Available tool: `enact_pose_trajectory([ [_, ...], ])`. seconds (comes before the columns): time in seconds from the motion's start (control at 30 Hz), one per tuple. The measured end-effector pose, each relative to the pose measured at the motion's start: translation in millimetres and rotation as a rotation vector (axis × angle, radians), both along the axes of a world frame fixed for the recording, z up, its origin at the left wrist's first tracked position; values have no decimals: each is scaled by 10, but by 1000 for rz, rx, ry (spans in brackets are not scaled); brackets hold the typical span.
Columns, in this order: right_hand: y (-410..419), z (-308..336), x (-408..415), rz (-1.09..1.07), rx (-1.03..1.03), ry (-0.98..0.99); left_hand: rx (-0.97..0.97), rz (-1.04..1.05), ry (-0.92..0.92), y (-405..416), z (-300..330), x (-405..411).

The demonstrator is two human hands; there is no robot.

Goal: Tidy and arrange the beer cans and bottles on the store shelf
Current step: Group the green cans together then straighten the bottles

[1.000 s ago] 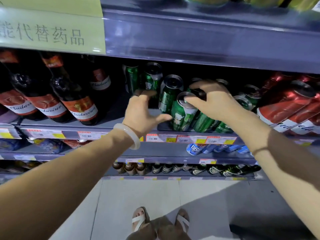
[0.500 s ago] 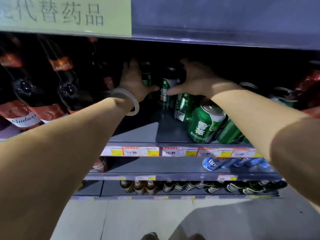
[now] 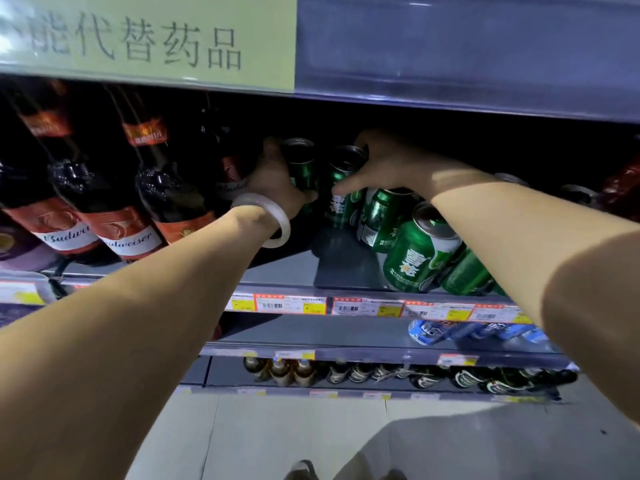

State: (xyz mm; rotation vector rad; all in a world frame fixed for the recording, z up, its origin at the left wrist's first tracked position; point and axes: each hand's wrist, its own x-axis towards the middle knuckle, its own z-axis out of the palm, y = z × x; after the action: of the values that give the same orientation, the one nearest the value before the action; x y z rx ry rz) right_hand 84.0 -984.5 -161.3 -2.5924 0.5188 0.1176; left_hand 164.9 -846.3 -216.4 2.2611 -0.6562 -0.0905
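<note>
- Shelf [image 3: 284,271]: grey store shelf that I reach deep into, with price tags [image 3: 363,304] along its front edge and a pale green sign [image 3: 145,39] on the shelf edge above.
- Budweiser bottles [image 3: 114,202]: dark glass with red labels, ranged on the left of the shelf, beside my left arm.
- Front green cans [image 3: 419,251]: several stand tilted at the right front of the shelf, under my right forearm.
- Left hand [image 3: 273,181]: a pale bangle [image 3: 273,220] on the wrist; my fingers and thumb wrap the rear left green can [image 3: 301,164], far back in the shadow.
- Right hand [image 3: 381,168]: set over the rear right green can [image 3: 343,188], thumb against its side, fingers curled over its top, grasping it.
- The two rear cans stand just beside each other, upright or nearly so.
</note>
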Motion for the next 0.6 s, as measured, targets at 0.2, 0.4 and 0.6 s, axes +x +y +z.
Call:
enact_pose_trajectory([
  [0.2,78,86,-171,154,-50,39,-66,59,-21,336,-11,-391],
  [0.4,139,95,-277,254,-22,49,-88,14,-15,572,58,-590],
  [0.6,134,133,-279,261,-14,87,-47,-42,56,634,97,-814],
])
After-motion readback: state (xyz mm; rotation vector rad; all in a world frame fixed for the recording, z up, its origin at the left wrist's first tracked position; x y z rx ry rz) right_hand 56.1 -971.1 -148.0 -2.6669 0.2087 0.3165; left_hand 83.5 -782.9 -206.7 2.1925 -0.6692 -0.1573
